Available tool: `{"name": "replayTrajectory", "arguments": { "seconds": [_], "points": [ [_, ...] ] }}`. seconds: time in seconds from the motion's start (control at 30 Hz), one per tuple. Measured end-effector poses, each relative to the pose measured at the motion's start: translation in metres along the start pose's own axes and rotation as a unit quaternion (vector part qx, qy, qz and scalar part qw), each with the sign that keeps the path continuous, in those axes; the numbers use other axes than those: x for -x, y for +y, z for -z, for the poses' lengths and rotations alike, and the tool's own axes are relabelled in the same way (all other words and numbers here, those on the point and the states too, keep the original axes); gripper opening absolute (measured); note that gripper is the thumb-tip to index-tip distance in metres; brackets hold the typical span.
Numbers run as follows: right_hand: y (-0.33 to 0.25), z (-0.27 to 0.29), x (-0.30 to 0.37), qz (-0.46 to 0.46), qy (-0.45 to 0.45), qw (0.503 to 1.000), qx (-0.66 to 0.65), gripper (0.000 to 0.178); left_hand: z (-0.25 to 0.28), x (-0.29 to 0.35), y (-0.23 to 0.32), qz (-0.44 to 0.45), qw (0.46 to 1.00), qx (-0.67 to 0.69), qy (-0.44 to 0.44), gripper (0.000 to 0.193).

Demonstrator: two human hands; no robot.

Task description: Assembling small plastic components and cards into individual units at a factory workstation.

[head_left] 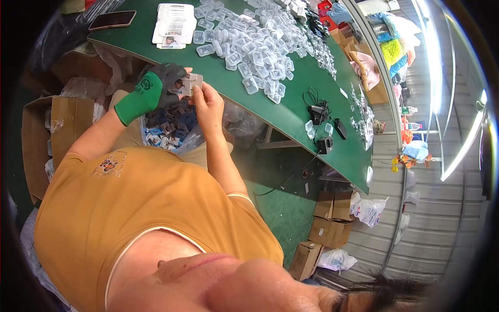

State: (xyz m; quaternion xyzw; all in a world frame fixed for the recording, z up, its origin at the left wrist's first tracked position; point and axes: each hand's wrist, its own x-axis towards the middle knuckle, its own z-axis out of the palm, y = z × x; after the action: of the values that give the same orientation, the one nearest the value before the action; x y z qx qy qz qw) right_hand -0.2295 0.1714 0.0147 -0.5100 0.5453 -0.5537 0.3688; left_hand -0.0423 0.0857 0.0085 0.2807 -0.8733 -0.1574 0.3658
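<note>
In front of my body, at the table's near edge, both my hands are closed on one small pale card box (193,81). A green glove with dark fingers covers my left hand (149,91), which grips the box from the left. My bare right hand (210,108) pinches its right side between thumb and fingers. Part of the box is hidden behind the fingers. Just below my hands, a clear plastic bag (193,139) holds many small printed boxes (167,126) in blue, white and brown.
On the green table (171,56) lie a heap of clear plastic cases (260,47), a white printed card sheet (174,25), a phone (112,20) and black adapters with cables (319,113). Cardboard boxes stand at left (73,122) and at lower right (330,231).
</note>
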Motion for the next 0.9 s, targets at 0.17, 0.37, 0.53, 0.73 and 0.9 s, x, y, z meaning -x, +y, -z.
{"name": "replayTrajectory", "arguments": {
  "seconds": [0.17,0.37,0.53,0.73,0.9],
  "points": [
    [-0.001,0.015,0.007,0.049,0.012,0.992,0.112,0.018,-0.012,0.007,-0.013,-0.089,0.995,0.023,0.036,0.061],
    [0.0,0.103,-0.026,0.225,0.213,0.862,0.402,0.028,-0.018,0.006,0.006,0.226,0.894,0.387,0.027,0.062],
    [0.032,0.107,-0.017,0.146,0.137,0.81,0.551,0.043,-0.031,0.021,0.012,0.273,0.905,0.325,-0.012,0.087],
    [0.027,0.099,-0.012,0.187,0.112,0.812,0.542,0.051,-0.041,0.018,0.002,0.229,0.912,0.338,-0.047,0.087],
    [0.041,0.076,-0.003,0.286,0.03,0.809,0.512,0.049,-0.03,0.003,0.029,0.309,0.843,0.434,-0.077,0.085]
  ]
}}
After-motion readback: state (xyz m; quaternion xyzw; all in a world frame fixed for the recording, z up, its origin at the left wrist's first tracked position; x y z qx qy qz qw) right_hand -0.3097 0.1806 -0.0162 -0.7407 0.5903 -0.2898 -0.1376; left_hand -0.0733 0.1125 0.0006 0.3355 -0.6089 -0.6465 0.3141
